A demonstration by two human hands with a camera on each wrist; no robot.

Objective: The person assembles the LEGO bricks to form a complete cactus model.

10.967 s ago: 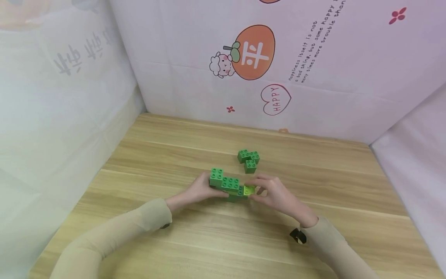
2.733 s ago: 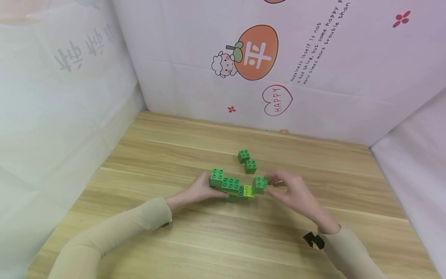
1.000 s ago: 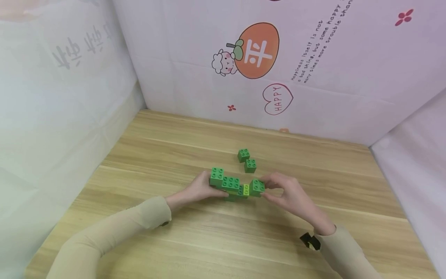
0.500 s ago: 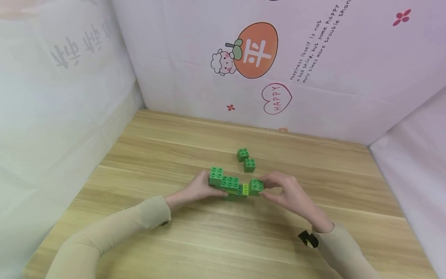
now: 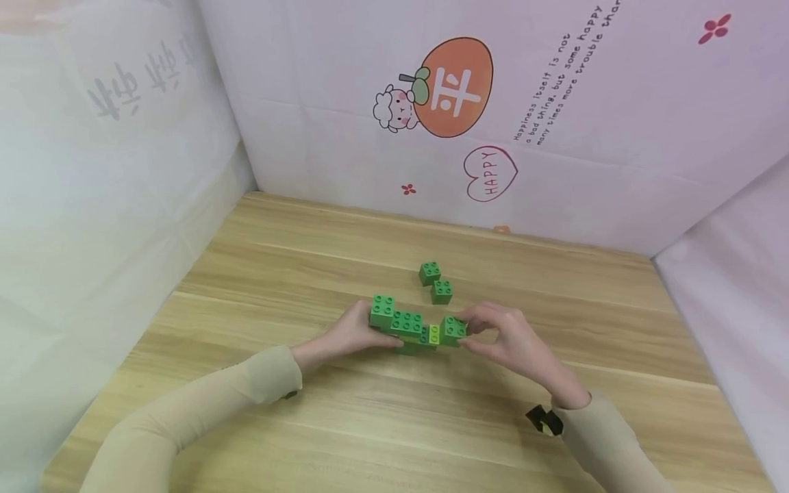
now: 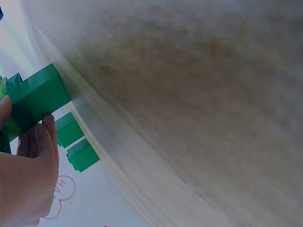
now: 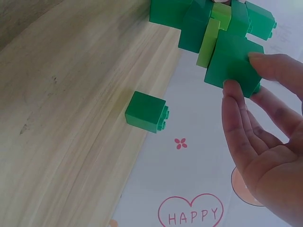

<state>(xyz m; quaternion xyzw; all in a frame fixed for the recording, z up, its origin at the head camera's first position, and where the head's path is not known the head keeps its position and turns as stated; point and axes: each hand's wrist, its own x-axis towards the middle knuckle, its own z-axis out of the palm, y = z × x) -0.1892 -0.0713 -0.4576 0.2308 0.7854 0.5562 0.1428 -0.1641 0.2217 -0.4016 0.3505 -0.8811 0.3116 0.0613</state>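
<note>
My left hand [image 5: 354, 335] grips the left part of a built row of green toy building bricks [image 5: 407, 322], thumb along the near side. A taller green brick [image 5: 382, 311] tops its left end, and a lime brick [image 5: 434, 334] sits toward the right end. Between thumb and fingers, my right hand [image 5: 505, 335] pinches a square four-stud green brick [image 5: 453, 330], studs up, which covers part of the lime brick. The right wrist view shows this pinched brick [image 7: 234, 64] against the lime piece [image 7: 208, 45]. Some of the left fingers show behind the row in the left wrist view.
Two loose four-stud green bricks, one farther back [image 5: 430, 273] and one nearer [image 5: 441, 292], stand behind the row on the wooden table [image 5: 370, 424]. Printed white cloth [image 5: 339, 137] hangs along the back and sides.
Earlier the right hand was at the lime brick and three loose bricks lay behind. It then took one and brought it left over the lime brick. In the last half second both hands barely move.
</note>
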